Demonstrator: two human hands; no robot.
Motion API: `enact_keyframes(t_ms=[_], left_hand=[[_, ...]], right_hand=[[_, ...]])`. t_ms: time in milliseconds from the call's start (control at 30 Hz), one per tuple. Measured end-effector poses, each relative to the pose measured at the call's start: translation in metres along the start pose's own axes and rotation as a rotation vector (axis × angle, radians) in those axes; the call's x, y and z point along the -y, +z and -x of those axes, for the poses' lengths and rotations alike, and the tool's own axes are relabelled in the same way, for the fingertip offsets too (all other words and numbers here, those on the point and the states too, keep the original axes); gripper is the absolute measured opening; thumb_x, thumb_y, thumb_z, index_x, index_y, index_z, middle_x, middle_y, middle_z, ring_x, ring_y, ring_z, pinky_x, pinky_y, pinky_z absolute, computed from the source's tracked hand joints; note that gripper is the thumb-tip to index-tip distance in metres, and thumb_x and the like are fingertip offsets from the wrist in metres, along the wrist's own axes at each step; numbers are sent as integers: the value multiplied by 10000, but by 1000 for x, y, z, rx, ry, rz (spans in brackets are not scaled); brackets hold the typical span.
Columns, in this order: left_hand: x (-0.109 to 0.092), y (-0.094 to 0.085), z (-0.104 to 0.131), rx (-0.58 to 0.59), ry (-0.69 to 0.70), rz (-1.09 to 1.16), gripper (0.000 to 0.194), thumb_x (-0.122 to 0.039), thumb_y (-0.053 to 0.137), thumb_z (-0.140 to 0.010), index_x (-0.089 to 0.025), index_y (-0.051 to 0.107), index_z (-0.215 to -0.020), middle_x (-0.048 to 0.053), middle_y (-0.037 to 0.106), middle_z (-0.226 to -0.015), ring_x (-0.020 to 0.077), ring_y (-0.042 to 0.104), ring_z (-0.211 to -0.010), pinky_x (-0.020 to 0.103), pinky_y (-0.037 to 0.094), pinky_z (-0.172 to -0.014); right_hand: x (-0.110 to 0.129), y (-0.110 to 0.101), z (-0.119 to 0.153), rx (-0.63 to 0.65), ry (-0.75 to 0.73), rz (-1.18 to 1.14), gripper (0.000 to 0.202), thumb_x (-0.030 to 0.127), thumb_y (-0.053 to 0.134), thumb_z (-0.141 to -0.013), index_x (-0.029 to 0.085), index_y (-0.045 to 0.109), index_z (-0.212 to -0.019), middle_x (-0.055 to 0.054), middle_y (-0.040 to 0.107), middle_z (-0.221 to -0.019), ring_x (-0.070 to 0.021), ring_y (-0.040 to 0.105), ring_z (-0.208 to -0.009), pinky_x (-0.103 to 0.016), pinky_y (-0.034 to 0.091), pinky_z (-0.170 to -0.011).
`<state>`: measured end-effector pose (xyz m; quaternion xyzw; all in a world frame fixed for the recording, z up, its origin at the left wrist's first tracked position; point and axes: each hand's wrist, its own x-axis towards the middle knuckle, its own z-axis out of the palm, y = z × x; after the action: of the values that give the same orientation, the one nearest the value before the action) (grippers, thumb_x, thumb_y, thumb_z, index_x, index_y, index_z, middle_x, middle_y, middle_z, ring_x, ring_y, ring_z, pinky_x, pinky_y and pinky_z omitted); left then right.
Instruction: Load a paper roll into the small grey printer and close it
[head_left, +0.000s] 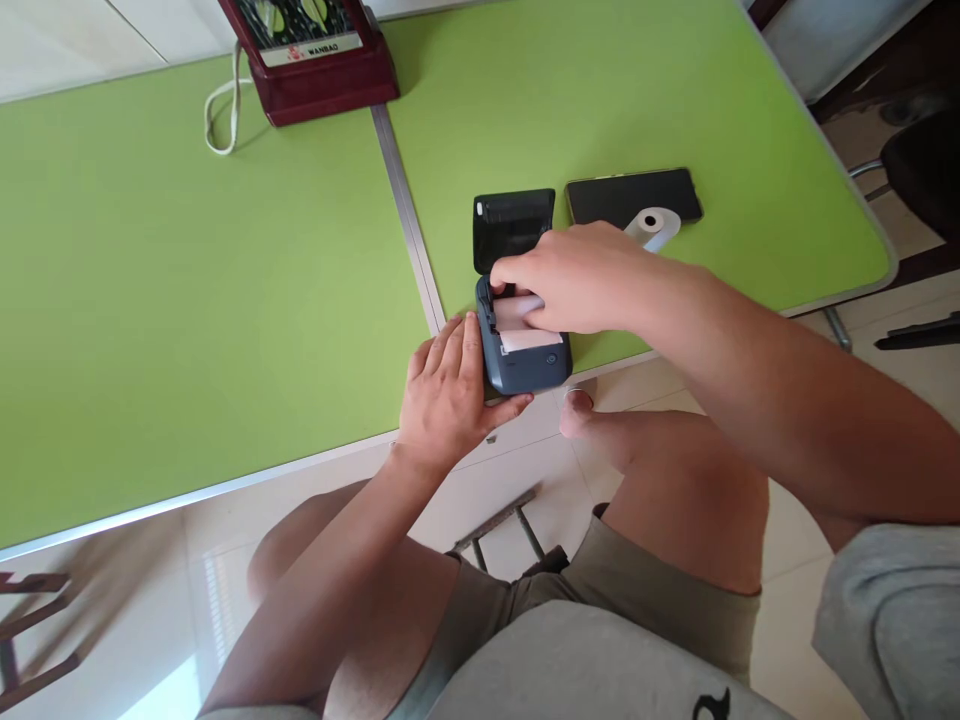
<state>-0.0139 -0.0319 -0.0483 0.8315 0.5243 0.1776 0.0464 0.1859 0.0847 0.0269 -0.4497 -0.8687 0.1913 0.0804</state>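
Note:
A small dark blue-grey thermal printer (529, 370) stands near the table's front edge, its black lid (513, 228) raised. White paper (529, 341) lies in the compartment and over its front lip. My left hand (448, 385) holds the printer from the left, fingers straight along its side and thumb along the front. From the right, my right hand (581, 275) reaches into the compartment. Its fingers are bent round a paper roll (529, 303), whose far part they hide. Just beyond this hand, a second white paper roll (654, 229) lies beside a black phone (626, 195).
The green table (225, 290) has a metal seam strip (409, 220) left of the printer. At the back stands a dark red appliance (330, 85) with a white cord (234, 110). A dark chair (926, 170) is off to the right, and my legs are below the table edge.

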Motion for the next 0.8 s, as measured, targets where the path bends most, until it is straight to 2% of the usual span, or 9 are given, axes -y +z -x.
enact_keyframes(t_ms=[67, 167, 233, 300, 367, 467, 600, 700, 800], left_hand=[[0, -1, 0, 13, -2, 8, 1038, -832, 364, -958, 8, 399, -1567, 299, 570, -1522, 386, 531, -1471, 498, 436, -1168], [0, -1, 0, 18, -7, 19, 1067, -852, 405, -932, -4, 390, -1580, 294, 567, -1528, 388, 525, -1476, 495, 437, -1170], [0, 0, 0, 18, -8, 13, 1088, -861, 410, -924, 11, 393, -1575, 301, 570, -1522, 387, 529, -1471, 493, 435, -1170], [-1, 0, 0, 27, -10, -3, 1101, -869, 390, -925, 26, 403, -1565, 304, 572, -1518, 380, 529, -1471, 483, 431, -1171], [-1, -1, 0, 36, -16, -18, 1104, -874, 362, -929, 30, 408, -1560, 302, 571, -1521, 374, 525, -1476, 473, 419, -1179], [-1, -1, -1, 35, -26, -22, 1121, -891, 329, -924, 29, 412, -1559, 301, 568, -1524, 373, 530, -1470, 476, 411, -1185], [0, -1, -2, 24, -34, -12, 1165, -922, 323, -897, 34, 419, -1555, 312, 571, -1514, 385, 548, -1451, 483, 420, -1175], [0, -2, -2, 33, -34, -2, 1159, -918, 347, -896, 22, 398, -1572, 313, 566, -1520, 395, 541, -1456, 504, 423, -1170], [0, -2, -2, 34, -33, -1, 1145, -909, 358, -901, 14, 389, -1578, 309, 566, -1521, 391, 541, -1458, 506, 425, -1167]], right_hand=[[-5, -5, 6, -11, -42, -112, 204, 352, 878, -699, 298, 741, -841, 4, 661, -676, -261, 682, -805, -423, 515, -786], [-10, -11, 28, -46, -17, -363, 344, 301, 816, -721, 316, 750, -1059, -5, 775, -950, -217, 673, -805, -378, 531, -704], [-17, -4, 44, -221, 51, -689, 387, 291, 752, -772, 309, 720, -1157, -20, 772, -1055, -162, 633, -730, -316, 483, -559], [-27, 13, 55, -525, 153, -1094, 365, 406, 702, -764, 316, 676, -1117, 5, 732, -870, -110, 437, -499, -279, 257, -374], [-39, 33, 61, -610, 237, -1242, 418, 546, 678, -753, 317, 639, -1101, 6, 700, -841, -111, 407, -478, -279, 221, -362], [-50, 60, 62, -629, 284, -1155, 450, 583, 729, -738, 320, 601, -1080, 26, 641, -826, -107, 437, -489, -263, 271, -369], [-53, 77, 59, -699, 275, -800, 426, 646, 654, -879, 312, 583, -1134, 8, 626, -849, -138, 560, -585, -284, 461, -456], [-49, 76, 58, -706, 231, -529, 382, 603, 599, -941, 282, 608, -1148, -49, 664, -954, -211, 661, -766, -394, 600, -641], [-46, 74, 58, -733, 151, -279, 298, 504, 564, -972, 258, 616, -1133, -108, 675, -1081, -288, 683, -1005, -505, 620, -859]])
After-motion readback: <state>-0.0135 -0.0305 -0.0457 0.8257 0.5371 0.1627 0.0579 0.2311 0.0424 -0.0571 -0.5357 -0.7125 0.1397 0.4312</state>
